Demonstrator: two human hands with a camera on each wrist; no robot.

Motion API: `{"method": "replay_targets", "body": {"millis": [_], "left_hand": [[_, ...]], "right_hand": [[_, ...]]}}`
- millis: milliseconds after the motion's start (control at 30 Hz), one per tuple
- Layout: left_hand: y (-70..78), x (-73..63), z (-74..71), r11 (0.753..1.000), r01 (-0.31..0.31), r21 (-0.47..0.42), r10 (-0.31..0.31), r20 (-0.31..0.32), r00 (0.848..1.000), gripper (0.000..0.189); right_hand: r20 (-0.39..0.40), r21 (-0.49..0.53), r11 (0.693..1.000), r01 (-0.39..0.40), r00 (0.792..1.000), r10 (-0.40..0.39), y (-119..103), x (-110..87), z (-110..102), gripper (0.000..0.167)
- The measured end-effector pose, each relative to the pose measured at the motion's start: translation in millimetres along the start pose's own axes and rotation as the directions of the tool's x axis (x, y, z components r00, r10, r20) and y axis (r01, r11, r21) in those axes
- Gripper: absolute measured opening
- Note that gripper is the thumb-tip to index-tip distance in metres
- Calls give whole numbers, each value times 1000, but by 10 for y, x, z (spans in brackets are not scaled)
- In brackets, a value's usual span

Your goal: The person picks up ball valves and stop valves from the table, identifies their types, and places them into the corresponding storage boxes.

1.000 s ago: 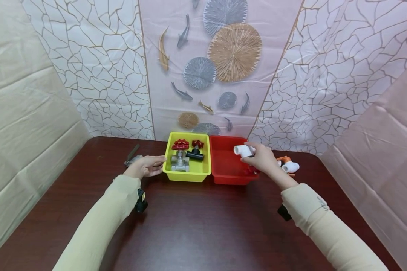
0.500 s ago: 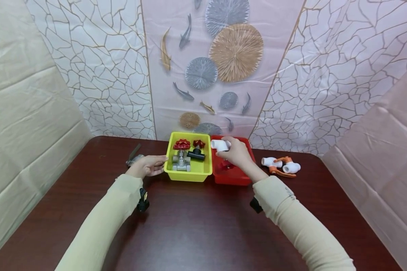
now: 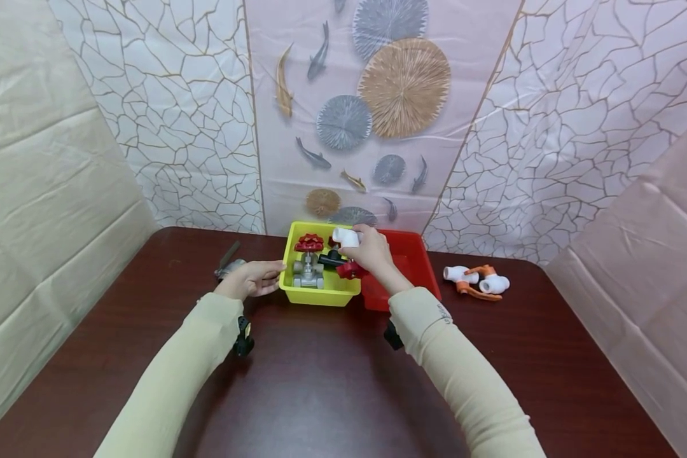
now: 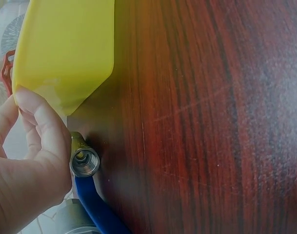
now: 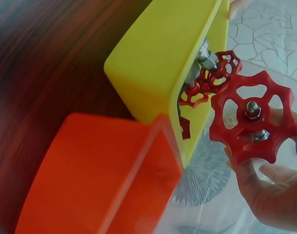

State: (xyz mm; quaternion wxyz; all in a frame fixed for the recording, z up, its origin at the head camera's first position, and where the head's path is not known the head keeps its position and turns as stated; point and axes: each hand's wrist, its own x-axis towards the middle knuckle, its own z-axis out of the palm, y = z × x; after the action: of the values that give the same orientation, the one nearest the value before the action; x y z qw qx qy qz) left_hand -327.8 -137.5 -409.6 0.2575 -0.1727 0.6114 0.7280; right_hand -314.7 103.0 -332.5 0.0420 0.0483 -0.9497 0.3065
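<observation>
Leftward from above the red bin [image 3: 426, 264], our right hand [image 3: 372, 250] has carried the white valve [image 3: 346, 238] over to the right side of the yellow bin [image 3: 320, 298], and its passing has uncovered two white ball valves with orange handles [image 3: 476, 291], which lie close together on the worktop [image 3: 309, 381] right of the red bin. We hold the white valve by its body between thumb and fingers, above the rim; its red handwheel [image 5: 238, 140] faces the camera in the right wrist view. Our left hand [image 3: 255, 280] stays at the left edge of the yellow bin, pinching its rim between thumb and finger. Our hands are apart from each other, one at each side of that bin. Inside it we see a metal valve [image 3: 308, 272] with a red wheel standing upright, and beside it a black valve [image 3: 332, 259], partly covered by what we carry. The two bins sit side by side. Just beside our left hand, the left wrist view shows a threaded metal fitting [image 4: 85, 163] next to a blue handle [image 4: 95, 204].
</observation>
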Motion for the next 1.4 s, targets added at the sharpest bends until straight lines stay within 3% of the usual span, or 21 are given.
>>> {"method": "replay_targets", "body": {"millis": [467, 667, 900, 1033, 1133, 1167, 1300, 1400], "left_hand": [[8, -25, 4, 1000, 20, -3, -20, -36, 999, 53], [4, -48, -5, 999, 9, 39, -7, -42, 999, 48], [10, -28, 20, 1000, 19, -5, -20, -42, 999, 51], [9, -27, 20, 1000, 9, 4, -9, -19, 1000, 53], [10, -23, 23, 1000, 2, 8, -2, -14, 1000, 53], [14, -19, 27, 1000, 3, 11, -3, -18, 1000, 52], [13, -15, 30, 1000, 4, 10, -4, -19, 1000, 51], [13, -19, 23, 1000, 4, 13, -3, -18, 1000, 51]], "right_hand": [[57, 40, 998, -43, 998, 40, -108, 20, 260, 49], [72, -4, 999, -45, 996, 45, -80, 11, 367, 48], [88, -50, 996, -73, 993, 77, -38, 26, 400, 45], [77, -114, 992, -59, 995, 68, -8, 61, 425, 14], [69, -162, 986, -26, 997, 38, 7, 106, 441, 33], [64, -175, 984, -18, 998, 30, 8, 118, 444, 33], [92, -189, 982, -23, 995, 41, -2, 139, 457, 1], [149, -197, 980, -18, 988, 48, -16, 129, 476, 19]]}}
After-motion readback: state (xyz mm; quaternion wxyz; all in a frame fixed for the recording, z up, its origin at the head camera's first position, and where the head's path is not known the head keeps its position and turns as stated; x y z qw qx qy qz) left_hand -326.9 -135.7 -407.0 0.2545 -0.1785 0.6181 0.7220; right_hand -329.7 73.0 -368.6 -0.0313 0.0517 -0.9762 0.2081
